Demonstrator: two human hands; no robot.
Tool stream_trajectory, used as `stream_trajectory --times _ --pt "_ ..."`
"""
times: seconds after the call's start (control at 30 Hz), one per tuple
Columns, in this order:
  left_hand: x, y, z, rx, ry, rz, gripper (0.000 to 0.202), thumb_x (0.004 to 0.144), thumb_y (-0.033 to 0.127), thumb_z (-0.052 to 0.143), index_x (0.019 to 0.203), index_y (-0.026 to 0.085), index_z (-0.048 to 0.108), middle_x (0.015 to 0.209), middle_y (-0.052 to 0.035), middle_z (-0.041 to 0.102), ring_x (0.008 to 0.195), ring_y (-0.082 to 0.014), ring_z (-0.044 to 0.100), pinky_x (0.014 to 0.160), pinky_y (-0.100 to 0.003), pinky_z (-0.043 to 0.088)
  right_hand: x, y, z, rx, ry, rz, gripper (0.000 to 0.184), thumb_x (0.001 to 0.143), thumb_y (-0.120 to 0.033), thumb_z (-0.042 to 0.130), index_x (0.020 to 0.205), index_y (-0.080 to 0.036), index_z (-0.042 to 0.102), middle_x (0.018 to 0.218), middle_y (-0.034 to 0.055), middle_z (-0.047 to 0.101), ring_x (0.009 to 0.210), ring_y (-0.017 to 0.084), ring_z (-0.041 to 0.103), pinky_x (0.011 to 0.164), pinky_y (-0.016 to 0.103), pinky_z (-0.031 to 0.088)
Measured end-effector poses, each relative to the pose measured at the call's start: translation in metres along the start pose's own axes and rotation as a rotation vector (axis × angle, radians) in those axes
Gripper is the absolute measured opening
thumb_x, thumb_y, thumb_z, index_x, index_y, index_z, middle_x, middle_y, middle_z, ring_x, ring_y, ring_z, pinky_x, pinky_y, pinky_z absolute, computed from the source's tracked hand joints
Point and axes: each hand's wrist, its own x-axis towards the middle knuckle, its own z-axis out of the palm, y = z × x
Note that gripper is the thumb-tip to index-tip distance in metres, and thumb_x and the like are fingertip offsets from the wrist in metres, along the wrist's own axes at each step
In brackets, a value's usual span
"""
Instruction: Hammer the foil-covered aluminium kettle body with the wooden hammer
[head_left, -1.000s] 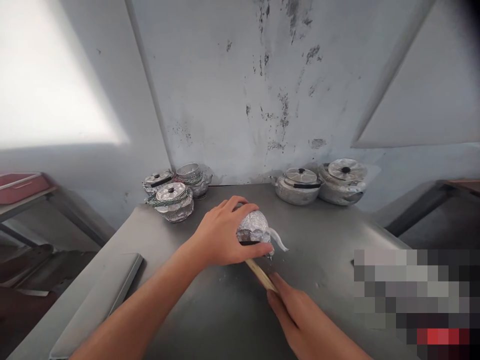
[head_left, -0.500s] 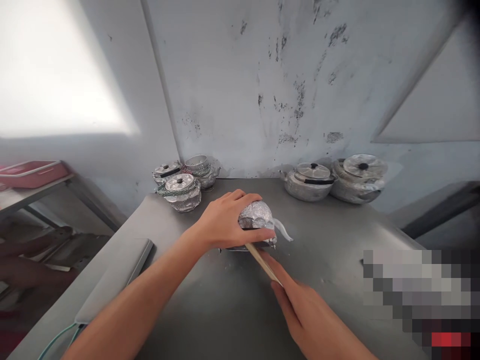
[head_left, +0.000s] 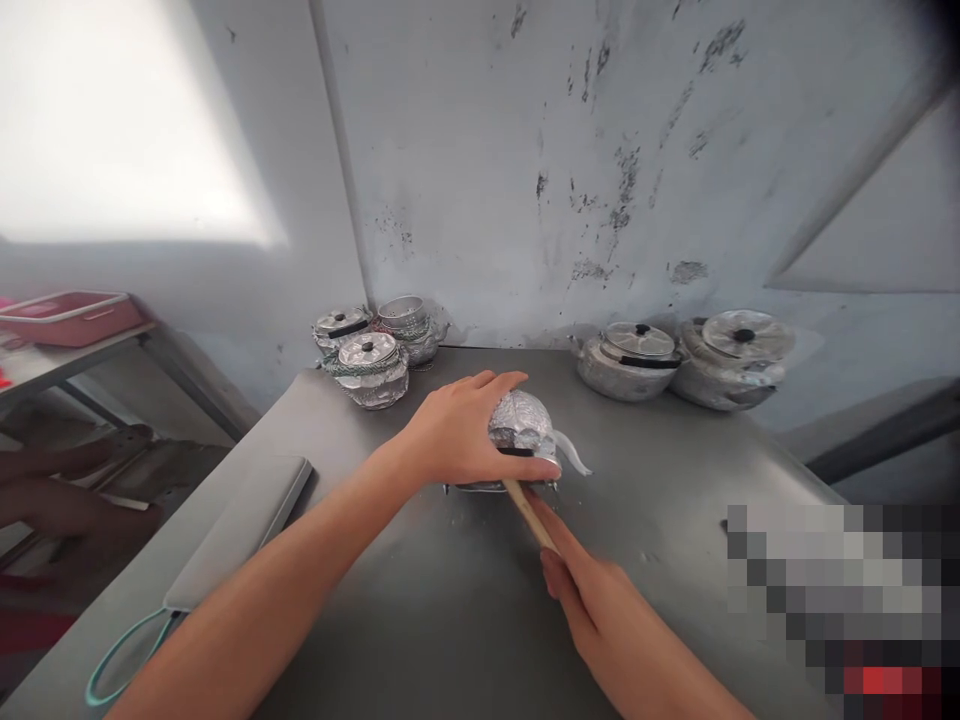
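Note:
A small silvery metal kettle (head_left: 520, 415) lies at the middle of the table, seemingly tipped over, its curved spout (head_left: 574, 455) pointing right. My left hand (head_left: 469, 435) is closed over its left side, with the thumb stretched across the near side. A black strip, perhaps its handle, shows just above that thumb. In my right hand (head_left: 592, 590) is a light wooden stick (head_left: 534, 518), gripped between thumb and fingers. The stick's far end goes out of sight beneath my left thumb at the kettle, so I cannot tell what is there.
Several metal kettles stand by the wall, some at back left (head_left: 371, 370), others at back right (head_left: 630, 360). A grey case (head_left: 240, 535) with a teal cord lies on the grey table (head_left: 420, 630) at left. A pink basket (head_left: 71, 318) sits on a side table. The lower right is pixelated.
The view has shifted slightly. Both hands keep their holds on the kettle and the wooden stick. My right hand sits a little closer to the kettle, and less of the stick shows.

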Motion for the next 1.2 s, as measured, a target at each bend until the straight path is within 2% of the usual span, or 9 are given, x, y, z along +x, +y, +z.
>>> stream_trajectory --times 0.07,0.17,0.3,0.53,0.7,0.83,0.93,1.1,1.2 --pt "0.0002 0.0003 0.0005 0.003 0.009 -0.005 0.101 0.069 0.087 0.061 0.147 0.026 0.044 0.142 -0.0112 0.056 0.132 -0.0372 0.050 0.105 -0.050 0.043 0.0010 0.0013 0.0022 0.024 0.001 -0.003 0.057 0.107 -0.039 0.021 0.161 -0.025 0.020 0.072 -0.0041 0.048 0.063 0.016 0.046 0.061 0.024 0.040" --pt "0.0006 0.0015 0.0003 -0.002 0.026 0.000 0.092 0.069 0.083 0.064 0.139 0.025 0.052 0.129 -0.0096 0.062 0.119 -0.0339 0.058 0.098 -0.047 0.047 0.0022 0.0015 0.0046 0.051 0.013 -0.020 0.057 0.107 -0.039 0.020 0.162 -0.024 0.016 0.075 -0.0033 0.051 0.064 0.015 0.044 0.064 0.024 0.041" --pt "0.0010 0.0027 -0.0006 -0.009 0.024 0.003 0.089 0.070 0.082 0.064 0.136 0.025 0.053 0.123 -0.0087 0.063 0.111 -0.0324 0.061 0.093 -0.045 0.049 0.0021 0.0027 0.0062 0.059 -0.002 -0.029 0.057 0.107 -0.039 0.020 0.162 -0.024 0.015 0.075 -0.0036 0.050 0.064 0.015 0.045 0.065 0.025 0.041" --pt "0.0020 0.0015 0.0004 0.007 0.018 0.008 0.091 0.070 0.084 0.062 0.137 0.024 0.051 0.125 -0.0094 0.062 0.114 -0.0330 0.059 0.094 -0.045 0.048 0.0012 0.0059 0.0069 0.041 0.023 -0.034 0.057 0.106 -0.038 0.022 0.162 -0.027 0.016 0.076 -0.0042 0.049 0.063 0.015 0.044 0.063 0.024 0.042" --pt "0.0020 0.0014 0.0006 0.014 0.013 0.005 0.091 0.070 0.085 0.061 0.137 0.024 0.052 0.124 -0.0090 0.063 0.113 -0.0324 0.060 0.091 -0.044 0.049 0.0024 0.0048 0.0063 0.024 0.023 -0.047 0.056 0.106 -0.037 0.023 0.161 -0.027 0.021 0.077 -0.0036 0.053 0.067 0.015 0.049 0.069 0.023 0.045" --pt "0.0019 0.0019 0.0002 0.020 0.009 0.005 0.091 0.071 0.084 0.061 0.138 0.024 0.051 0.130 -0.0094 0.061 0.118 -0.0330 0.058 0.096 -0.044 0.047 0.0022 0.0021 0.0062 0.012 0.063 -0.023 0.058 0.106 -0.040 0.024 0.162 -0.023 0.019 0.074 -0.0036 0.053 0.061 0.014 0.047 0.062 0.022 0.044" --pt "0.0018 0.0025 -0.0004 0.016 0.002 -0.004 0.090 0.071 0.084 0.060 0.138 0.024 0.051 0.129 -0.0095 0.062 0.117 -0.0336 0.059 0.095 -0.044 0.047 0.0013 -0.0009 0.0057 0.006 0.041 -0.043 0.057 0.107 -0.040 0.023 0.161 -0.024 0.022 0.073 -0.0031 0.053 0.062 0.015 0.050 0.064 0.023 0.044" --pt "0.0018 0.0035 -0.0012 0.013 0.001 -0.003 0.090 0.070 0.083 0.062 0.137 0.025 0.051 0.127 -0.0087 0.062 0.116 -0.0333 0.059 0.094 -0.044 0.048 -0.0002 -0.0010 0.0059 0.041 0.064 0.003 0.058 0.107 -0.041 0.023 0.162 -0.025 0.018 0.077 -0.0024 0.054 0.061 0.016 0.048 0.060 0.024 0.042" --pt "0.0019 0.0041 -0.0014 0.017 -0.003 -0.010 0.090 0.070 0.083 0.062 0.138 0.025 0.051 0.127 -0.0089 0.062 0.116 -0.0337 0.059 0.094 -0.045 0.047 0.0007 -0.0009 0.0068 0.043 0.042 -0.013 0.058 0.107 -0.041 0.023 0.162 -0.026 0.018 0.076 -0.0028 0.053 0.064 0.016 0.049 0.063 0.025 0.043"
